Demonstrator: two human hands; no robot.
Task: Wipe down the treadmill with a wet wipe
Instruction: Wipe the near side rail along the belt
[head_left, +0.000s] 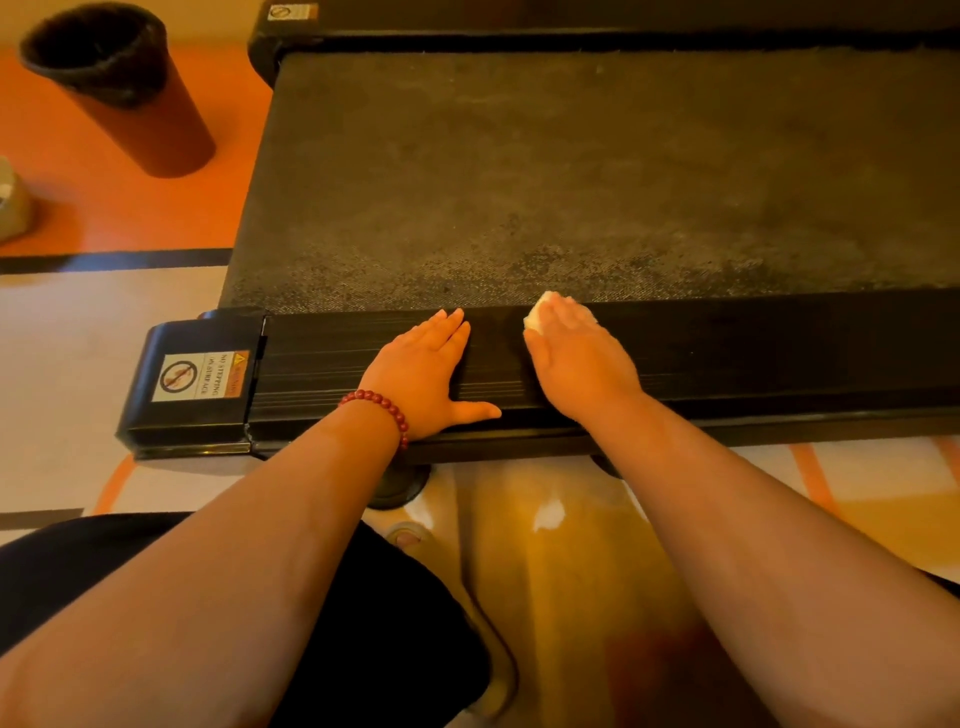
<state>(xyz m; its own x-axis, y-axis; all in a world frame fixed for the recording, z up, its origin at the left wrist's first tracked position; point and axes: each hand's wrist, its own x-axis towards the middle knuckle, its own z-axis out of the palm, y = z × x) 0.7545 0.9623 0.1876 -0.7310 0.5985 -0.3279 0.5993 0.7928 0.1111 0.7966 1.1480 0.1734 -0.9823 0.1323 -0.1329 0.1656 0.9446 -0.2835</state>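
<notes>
Head view: the right hand (576, 358) presses a white wet wipe (537, 312) flat against the near side rail (779, 353) of the treadmill (197, 332), at the edge of the running belt (571, 171). Its fingers (563, 312) lie straight over the wipe, not curled. The left hand (423, 371) rests palm-down on the same rail just beside it, fingers extended, holding nothing. Step in hand, as judged: wiping the rail. The next stroke calls for steady downward pressure along the rail's ribs, then transfer to the speckled belt.
</notes>
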